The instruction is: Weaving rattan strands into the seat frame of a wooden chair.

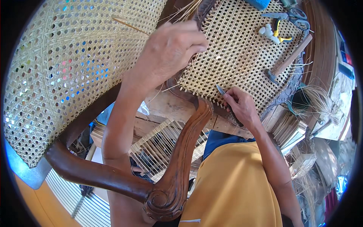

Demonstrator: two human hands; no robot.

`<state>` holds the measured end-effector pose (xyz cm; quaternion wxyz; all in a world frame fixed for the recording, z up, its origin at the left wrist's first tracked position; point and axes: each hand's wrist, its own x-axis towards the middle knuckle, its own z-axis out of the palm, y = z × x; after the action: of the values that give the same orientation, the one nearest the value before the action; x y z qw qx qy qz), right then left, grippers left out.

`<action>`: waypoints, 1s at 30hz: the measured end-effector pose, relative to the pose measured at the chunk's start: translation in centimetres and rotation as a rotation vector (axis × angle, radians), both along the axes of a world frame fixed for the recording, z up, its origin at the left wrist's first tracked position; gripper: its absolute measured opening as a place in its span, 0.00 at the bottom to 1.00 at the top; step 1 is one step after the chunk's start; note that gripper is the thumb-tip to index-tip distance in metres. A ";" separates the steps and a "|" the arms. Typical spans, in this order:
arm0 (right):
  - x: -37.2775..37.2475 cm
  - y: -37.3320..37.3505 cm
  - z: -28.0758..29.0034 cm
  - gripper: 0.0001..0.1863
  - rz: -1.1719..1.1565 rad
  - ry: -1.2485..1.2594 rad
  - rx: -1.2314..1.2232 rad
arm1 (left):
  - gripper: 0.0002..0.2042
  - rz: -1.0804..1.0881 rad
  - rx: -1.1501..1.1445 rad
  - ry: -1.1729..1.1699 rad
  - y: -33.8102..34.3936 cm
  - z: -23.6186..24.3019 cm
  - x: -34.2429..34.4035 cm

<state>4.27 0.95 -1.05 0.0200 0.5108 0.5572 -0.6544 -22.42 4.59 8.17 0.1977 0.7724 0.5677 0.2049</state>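
Note:
My left hand point(172, 49) is curled with fingers pinched at the left edge of the woven cane seat point(230, 45) on a dark carved chair frame; what it grips is hidden behind the fingers. My right hand point(240, 106), lower right of it, holds a small pointed blade point(221, 90) at the seat's lower edge, where short cane ends stick out. Loose cane strands point(185, 10) fan out at the top. A hammer point(287, 60), scissors point(293, 19) and yellow-handled pliers point(285, 38) lie on the cane at the right.
A larger caned panel point(64, 45) fills the left. A curved wooden chair arm point(109, 178) crosses below my hands. A slatted item point(159, 151) sits underneath. Bundles of cane strands point(317, 104) and assorted clutter line the right side, beside a wooden edge point(319, 41).

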 end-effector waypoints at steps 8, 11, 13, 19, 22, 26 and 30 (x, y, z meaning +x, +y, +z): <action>0.0 -0.3 0.0 0.10 -0.034 -0.005 -0.032 | 0.10 0.180 -0.374 0.002 -2.1 -4.4 -1.8; 0.0 -0.2 -0.4 0.10 -0.033 -0.002 -0.028 | 0.10 0.224 -0.406 0.021 -2.0 -4.8 -2.1; 0.0 0.0 -0.4 0.10 -0.035 0.015 -0.013 | 0.09 0.243 -0.430 0.030 -1.7 -4.8 -2.1; 0.2 0.3 0.2 0.10 -0.023 0.016 0.015 | 0.08 0.286 -0.521 -0.012 -1.0 -4.8 -2.2; -0.1 0.3 0.5 0.11 0.010 -0.011 0.027 | 0.08 0.294 -0.515 -0.053 -1.3 -5.1 -2.4; 0.3 -0.1 0.5 0.11 -0.016 -0.033 -0.019 | 0.07 0.318 -0.514 -0.175 -1.8 -5.4 -2.4; 0.0 0.2 0.8 0.10 -0.016 -0.046 -0.044 | 0.07 0.337 -0.549 -0.177 -1.9 -5.3 -2.6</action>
<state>4.28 1.19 -0.27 0.0385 0.5296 0.5380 -0.6547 -25.03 2.72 2.85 0.4104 0.5649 0.7020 0.1402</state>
